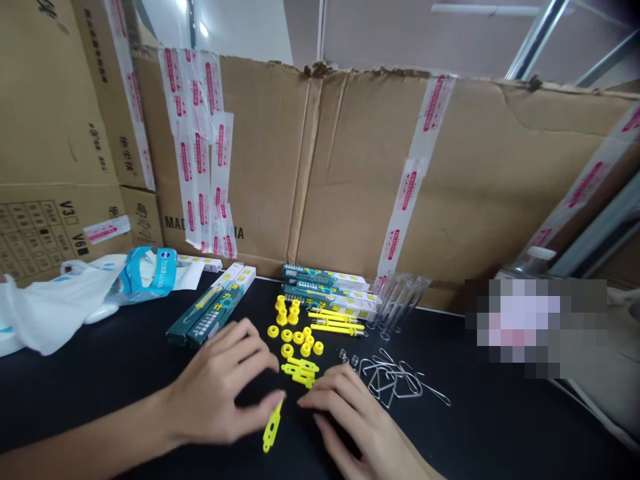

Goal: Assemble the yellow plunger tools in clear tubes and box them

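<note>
a flat yellow plastic strip (272,424) lies on a black table top (90,413). it is long and thin with a bumpy edge, and it looks a bit blurry. its long side leans: the top end points up and to the right, and the low end points down and to the left, toward the person.

the tip of the left thumb (278,399) is at the strip's top end. the left hand (215,381) is half curled, and i cannot tell if it is gripping the strip. the right hand (350,417) is open and loose, with nothing in it. its fingers (320,395) are near a small pile of flat yellow pieces (300,373).

past the pile are yellow rings (287,340), yellow pegs (285,310) and yellow rods (335,321). bent wire loops (395,380) lie to the right. behind them are clear tubes (400,300) and teal boxes (325,283), (210,313). a sheet of taped cardboard (350,167) stands at the back.
</note>
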`<state>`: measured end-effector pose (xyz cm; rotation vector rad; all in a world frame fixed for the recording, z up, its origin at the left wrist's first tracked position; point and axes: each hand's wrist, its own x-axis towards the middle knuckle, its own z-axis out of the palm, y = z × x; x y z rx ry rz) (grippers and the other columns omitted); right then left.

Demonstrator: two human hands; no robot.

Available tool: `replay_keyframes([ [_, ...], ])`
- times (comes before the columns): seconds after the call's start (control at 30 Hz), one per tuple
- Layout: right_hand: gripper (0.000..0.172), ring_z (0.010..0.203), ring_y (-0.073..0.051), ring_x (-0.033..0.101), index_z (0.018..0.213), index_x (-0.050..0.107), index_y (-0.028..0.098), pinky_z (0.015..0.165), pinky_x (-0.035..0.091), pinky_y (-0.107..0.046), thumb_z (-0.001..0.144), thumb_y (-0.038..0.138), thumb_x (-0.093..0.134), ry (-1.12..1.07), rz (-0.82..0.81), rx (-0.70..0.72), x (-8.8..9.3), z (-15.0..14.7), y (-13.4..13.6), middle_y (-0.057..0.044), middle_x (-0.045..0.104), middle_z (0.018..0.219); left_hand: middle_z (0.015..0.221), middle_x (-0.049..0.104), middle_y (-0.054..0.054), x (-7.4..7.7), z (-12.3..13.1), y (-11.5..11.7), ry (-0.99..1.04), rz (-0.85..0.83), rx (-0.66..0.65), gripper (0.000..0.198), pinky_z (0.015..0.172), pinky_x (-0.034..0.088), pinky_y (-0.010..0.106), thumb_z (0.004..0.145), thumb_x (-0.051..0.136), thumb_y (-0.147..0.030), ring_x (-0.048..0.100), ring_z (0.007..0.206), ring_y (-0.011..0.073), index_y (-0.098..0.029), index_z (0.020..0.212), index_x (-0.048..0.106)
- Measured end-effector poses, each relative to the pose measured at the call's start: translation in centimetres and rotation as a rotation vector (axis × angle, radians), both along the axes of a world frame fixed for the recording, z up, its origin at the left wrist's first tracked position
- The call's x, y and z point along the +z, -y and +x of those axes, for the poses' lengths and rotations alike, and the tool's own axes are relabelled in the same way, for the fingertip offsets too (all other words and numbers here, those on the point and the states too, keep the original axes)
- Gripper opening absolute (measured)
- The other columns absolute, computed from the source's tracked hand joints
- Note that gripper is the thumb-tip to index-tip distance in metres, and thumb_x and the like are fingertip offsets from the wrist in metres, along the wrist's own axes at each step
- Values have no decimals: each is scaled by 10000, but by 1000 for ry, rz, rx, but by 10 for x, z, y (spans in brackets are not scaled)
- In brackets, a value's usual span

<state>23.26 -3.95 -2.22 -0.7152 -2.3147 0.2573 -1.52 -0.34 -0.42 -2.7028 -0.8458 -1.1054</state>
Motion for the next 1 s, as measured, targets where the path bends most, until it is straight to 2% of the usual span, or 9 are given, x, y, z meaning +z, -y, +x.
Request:
replay_keyframes([
  [0.07,327,933,-218,559,1129,569,181,830,543,-368,899,-22,457,-22,22,-36,-2,2,-3,-91,652,1002,777,646,28,-7,10,15,21,-47,-20,293,685,477,355,717,745,-409,560,774,236,-187,873,633],
  [0.13,327,935,-233,547,1119,566,175,825,532,-395,892,-30,450,-12,74,-62,-2,5,-7,-96,652,995,748,640,21,-13,16,23,-22,-13,26,295,690,495,359,665,773,-389,574,776,246,-192,827,626],
  [0.3,312,931,-259,540,1105,583,174,771,508,-418,888,-16,464,37,135,-72,0,9,-15,-104,654,989,628,599,1,-12,14,13,-96,85,68,129,553,449,298,775,696,-223,548,675,207,-187,701,597],
  [0.4,270,899,-249,541,1070,588,167,747,494,-400,894,-7,479,18,149,-71,1,9,-17,-99,663,963,655,622,3,-8,6,2,-115,88,62,99,569,455,295,856,640,-175,551,705,206,-184,757,632],
  [0.53,244,884,-247,542,1063,601,170,750,476,-406,895,16,514,5,147,-126,1,10,-16,-85,675,947,730,675,-3,-4,-2,-8,-148,33,-19,75,627,481,292,916,622,-177,556,767,200,-184,854,663],
  [0.73,168,881,-243,552,1020,637,205,757,460,-421,905,94,584,19,54,-176,-3,11,-16,-55,680,939,825,714,17,-3,0,-6,-227,39,-147,85,602,491,286,930,641,-201,579,818,206,-155,995,671],
  [1.0,146,861,-231,569,1011,642,225,786,478,-437,946,122,561,59,-25,-212,-10,14,-19,-34,677,915,875,735,37,4,0,-5,-259,77,-224,93,598,510,262,942,612,-141,600,822,189,-139,1003,683],
])
